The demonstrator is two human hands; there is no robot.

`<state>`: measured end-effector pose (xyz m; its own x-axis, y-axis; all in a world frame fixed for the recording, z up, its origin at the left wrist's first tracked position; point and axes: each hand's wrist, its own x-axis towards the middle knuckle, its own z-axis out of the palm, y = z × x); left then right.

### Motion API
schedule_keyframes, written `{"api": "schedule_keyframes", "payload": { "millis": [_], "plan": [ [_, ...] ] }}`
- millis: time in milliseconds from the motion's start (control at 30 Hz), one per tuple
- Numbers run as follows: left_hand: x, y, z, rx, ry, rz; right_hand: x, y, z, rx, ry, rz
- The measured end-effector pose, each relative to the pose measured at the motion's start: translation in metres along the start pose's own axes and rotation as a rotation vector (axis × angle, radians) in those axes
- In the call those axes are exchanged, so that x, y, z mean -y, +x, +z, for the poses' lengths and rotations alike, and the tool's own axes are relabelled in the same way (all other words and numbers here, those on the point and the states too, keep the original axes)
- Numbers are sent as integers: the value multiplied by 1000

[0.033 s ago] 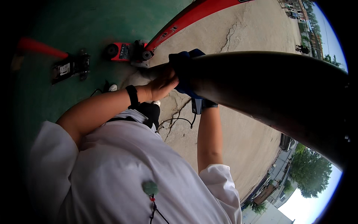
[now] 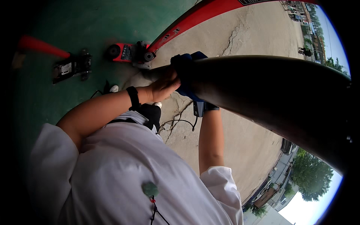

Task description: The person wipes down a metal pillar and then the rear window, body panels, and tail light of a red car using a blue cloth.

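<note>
A long, thick, dark tube-like thing (image 2: 270,82) runs from the middle of the view to the right edge, widening toward me. Dark blue cloth (image 2: 187,71) is bunched around its narrower part. My left hand (image 2: 165,85) is closed there, fingers curled against the tube and the cloth. Beneath the tube my right forearm reaches up, but my right hand is hidden behind the tube and the cloth. A small grey device (image 2: 198,108) with a black cable sits at my right wrist. A black band (image 2: 133,98) circles my left wrist.
A red, black-wheeled machine base (image 2: 127,52) stands at the far left, with a red beam (image 2: 198,20) rising past the tube. Left of it is a black base (image 2: 71,67) with a red bar. The concrete floor (image 2: 240,131) is cracked and meets green flooring (image 2: 112,18).
The red beam and the tube sit slightly lower in the view. Both my hands keep the same place at the cloth.
</note>
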<state>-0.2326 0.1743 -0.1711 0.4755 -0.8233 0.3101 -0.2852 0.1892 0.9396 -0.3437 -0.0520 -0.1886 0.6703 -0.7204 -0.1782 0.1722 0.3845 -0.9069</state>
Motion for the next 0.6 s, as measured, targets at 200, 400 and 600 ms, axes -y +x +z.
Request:
{"api": "schedule_keyframes", "payload": {
  "millis": [200, 400, 600],
  "plan": [
    [-16, 16, -13, 181, -561, -168, 0, -9, 11, -54, 144, 8],
    [-16, 49, -24, 200, -832, -363, -23, -62, 66, -247, 236, -207],
    [72, 108, -45, 456, -417, -150, -61, -115, 175, -428, 354, -335]
  ]
}}
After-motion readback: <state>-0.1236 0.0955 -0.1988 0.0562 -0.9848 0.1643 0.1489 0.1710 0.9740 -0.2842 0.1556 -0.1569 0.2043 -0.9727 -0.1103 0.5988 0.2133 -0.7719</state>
